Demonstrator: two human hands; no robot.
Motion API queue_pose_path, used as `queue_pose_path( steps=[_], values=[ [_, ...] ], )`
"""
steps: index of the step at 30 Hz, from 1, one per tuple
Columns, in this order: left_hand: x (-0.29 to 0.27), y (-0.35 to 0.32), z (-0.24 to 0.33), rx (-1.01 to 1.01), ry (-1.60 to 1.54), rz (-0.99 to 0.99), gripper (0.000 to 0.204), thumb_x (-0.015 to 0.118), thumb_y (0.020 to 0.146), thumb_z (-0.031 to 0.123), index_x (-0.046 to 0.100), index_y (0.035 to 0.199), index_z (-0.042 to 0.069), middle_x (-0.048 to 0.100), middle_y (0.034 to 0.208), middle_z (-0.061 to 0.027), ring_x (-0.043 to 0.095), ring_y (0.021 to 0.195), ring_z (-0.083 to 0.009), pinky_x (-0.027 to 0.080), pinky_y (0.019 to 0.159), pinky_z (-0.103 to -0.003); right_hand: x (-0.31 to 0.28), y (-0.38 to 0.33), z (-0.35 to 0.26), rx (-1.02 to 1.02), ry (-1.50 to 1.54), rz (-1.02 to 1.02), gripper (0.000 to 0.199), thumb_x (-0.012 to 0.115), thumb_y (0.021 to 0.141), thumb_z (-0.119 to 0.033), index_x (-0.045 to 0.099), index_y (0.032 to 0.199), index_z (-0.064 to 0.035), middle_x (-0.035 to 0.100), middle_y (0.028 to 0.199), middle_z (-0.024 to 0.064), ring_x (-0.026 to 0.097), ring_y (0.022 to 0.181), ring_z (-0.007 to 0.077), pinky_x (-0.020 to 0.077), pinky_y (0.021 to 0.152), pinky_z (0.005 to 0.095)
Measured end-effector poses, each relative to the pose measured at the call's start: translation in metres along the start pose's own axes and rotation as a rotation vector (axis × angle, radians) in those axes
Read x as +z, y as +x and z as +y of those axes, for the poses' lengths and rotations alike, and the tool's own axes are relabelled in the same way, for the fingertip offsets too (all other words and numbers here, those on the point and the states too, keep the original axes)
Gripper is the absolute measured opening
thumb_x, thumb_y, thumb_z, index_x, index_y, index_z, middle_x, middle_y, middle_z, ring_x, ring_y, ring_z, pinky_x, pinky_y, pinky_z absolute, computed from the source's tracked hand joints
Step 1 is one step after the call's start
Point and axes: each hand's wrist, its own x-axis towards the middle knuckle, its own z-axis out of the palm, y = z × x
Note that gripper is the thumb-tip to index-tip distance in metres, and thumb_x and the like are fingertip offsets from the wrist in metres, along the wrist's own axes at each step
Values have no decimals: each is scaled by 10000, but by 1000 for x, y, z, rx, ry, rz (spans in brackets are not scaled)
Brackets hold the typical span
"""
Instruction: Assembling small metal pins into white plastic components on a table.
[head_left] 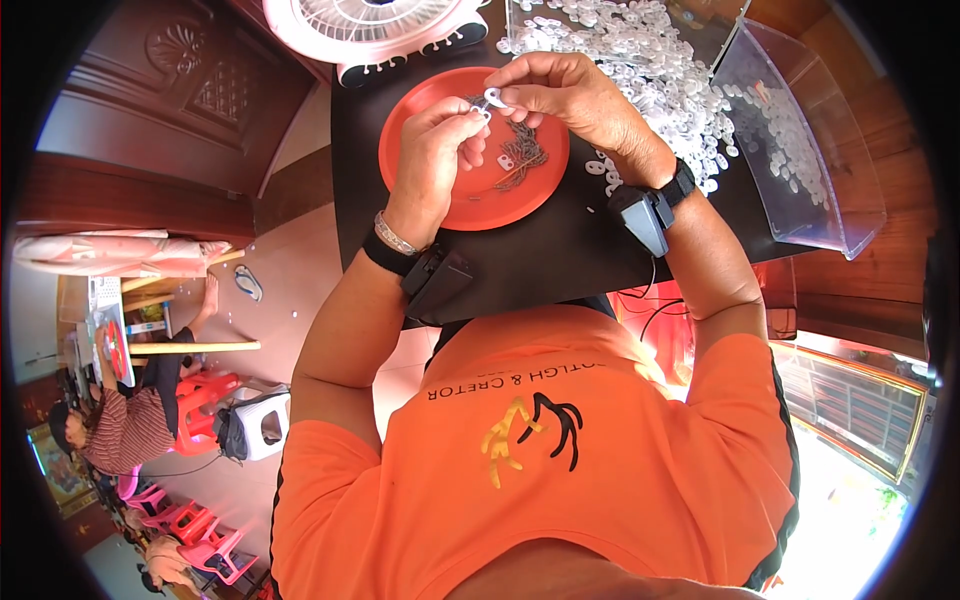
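Over a round red-orange plate [540, 190], my two hands meet with fingertips almost touching. My left hand [430, 150] is closed in a pinch on a small white plastic piece, mostly covered by the fingers. Between thumb and forefinger, my right hand [575, 100] grips a white oval plastic piece [494, 97] with an opening in it. Whether the two pieces are joined is too small to tell. In the plate lies a heap of thin grey metal pieces [525, 155], with a white two-holed piece [505, 161] beside it.
A large pile of white oval pieces [660, 70] spreads over the dark table [590, 250], beside a clear plastic bin [790, 150] on the right. A pink-and-white fan [375, 25] stands at the far left. Beyond the table's left side, a person [130, 430] sits near red stools [205, 400].
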Motion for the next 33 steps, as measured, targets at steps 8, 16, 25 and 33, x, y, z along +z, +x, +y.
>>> queue_pose_path(
  steps=[8,16,25,33],
  values=[
    [-1,0,0,13,-35,16,150,563,828,162,596,736,47,564,643,0,498,541,-68,363,508,-200,3,-1,-4,-11,-23,67,176,640,851,-129,657,1003,-42,638,793,-16,559,690,28,436,596,170],
    [1,0,0,2,-35,9,160,562,826,160,592,725,40,559,639,-3,497,545,-69,362,510,-201,4,0,1,-65,-18,42,191,643,835,-88,652,1011,-15,653,829,5,588,724,57,467,643,200],
    [1,-1,0,13,-26,5,134,576,816,141,605,751,27,572,672,-13,505,560,-71,387,516,-203,3,-1,-2,-52,-48,19,191,629,843,-112,657,1000,-7,656,820,21,597,736,69,468,656,208],
    [1,-1,0,12,-27,-8,136,570,827,141,607,777,20,574,694,-17,506,576,-69,393,528,-203,8,-2,-1,-125,-94,-30,197,638,844,-99,652,1008,9,663,834,33,599,766,81,481,695,222]
  ],
)
